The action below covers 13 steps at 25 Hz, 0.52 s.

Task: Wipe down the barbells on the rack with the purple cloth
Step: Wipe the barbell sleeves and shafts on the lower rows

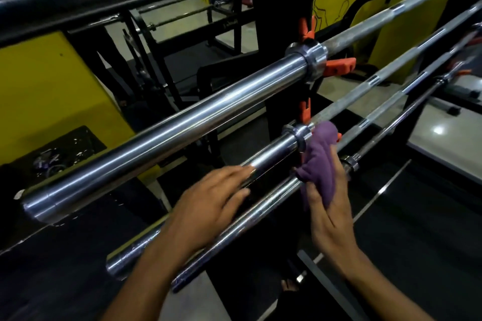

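Now purple cloth [318,164] bunched in right hand [329,219] against barbell collar [300,135]; left hand [208,206] flat, fingers spread, on sleeve [271,157].

We are seeing the black rack [283,101] carrying chrome barbells [167,125] on its orange hooks [339,65].

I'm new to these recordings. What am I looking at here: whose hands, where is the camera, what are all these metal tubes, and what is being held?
This is one picture from a camera worn on a person's head, looking down at their own bare hands. The shiny tubes are barbells lying across a black rack with orange hooks. The right hand holds a bunched purple cloth against the collar of the middle barbell. The left hand, blurred, rests open on that bar's thick sleeve. Behind are yellow walls.
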{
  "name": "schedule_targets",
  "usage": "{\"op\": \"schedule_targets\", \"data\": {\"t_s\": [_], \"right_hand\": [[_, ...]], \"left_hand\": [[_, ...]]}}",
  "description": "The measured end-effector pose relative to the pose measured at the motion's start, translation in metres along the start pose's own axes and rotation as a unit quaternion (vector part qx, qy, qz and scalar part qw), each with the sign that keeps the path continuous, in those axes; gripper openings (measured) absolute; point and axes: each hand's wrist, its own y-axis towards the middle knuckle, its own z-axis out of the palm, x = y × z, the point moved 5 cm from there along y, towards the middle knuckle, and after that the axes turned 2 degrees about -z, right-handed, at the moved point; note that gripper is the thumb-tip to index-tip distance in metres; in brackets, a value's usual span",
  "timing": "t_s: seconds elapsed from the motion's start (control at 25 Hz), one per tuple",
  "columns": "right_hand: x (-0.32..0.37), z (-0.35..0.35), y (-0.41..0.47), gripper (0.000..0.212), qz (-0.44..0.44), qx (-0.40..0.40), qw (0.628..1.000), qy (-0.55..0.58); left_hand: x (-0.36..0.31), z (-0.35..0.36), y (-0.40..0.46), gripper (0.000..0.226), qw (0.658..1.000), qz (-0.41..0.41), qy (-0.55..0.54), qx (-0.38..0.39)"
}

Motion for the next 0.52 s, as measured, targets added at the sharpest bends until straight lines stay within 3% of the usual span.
{"op": "schedule_targets", "data": {"t_s": [0.08,0.16,0.2,0.32,0.4,0.52], "right_hand": [[0.003,0.024,0.019,0.068,-0.070,0.063,0.989,-0.112],[-0.006,0.054,0.040,0.068,-0.162,0.122,0.910,-0.363],[-0.012,0.066,0.050,0.071,-0.189,0.157,0.872,-0.424],[-0.020,0.080,0.083,0.066,-0.236,0.190,0.844,-0.442],[-0.005,0.089,0.107,0.064,-0.206,0.218,0.819,-0.488],[0.010,0.112,0.138,0.079,-0.085,0.336,0.733,-0.585]], "left_hand": [[0.027,-0.009,-0.024,0.052,0.999,-0.016,0.037,0.034],[0.041,-0.009,-0.041,0.056,0.996,-0.018,0.055,0.066],[0.044,-0.007,-0.045,0.057,0.995,-0.007,0.065,0.071],[0.042,0.000,-0.049,0.056,0.996,0.015,0.064,0.065],[0.042,0.000,-0.048,0.066,0.997,0.009,0.053,0.058],[0.045,-0.001,-0.048,0.073,0.997,0.012,0.052,0.063]]}}
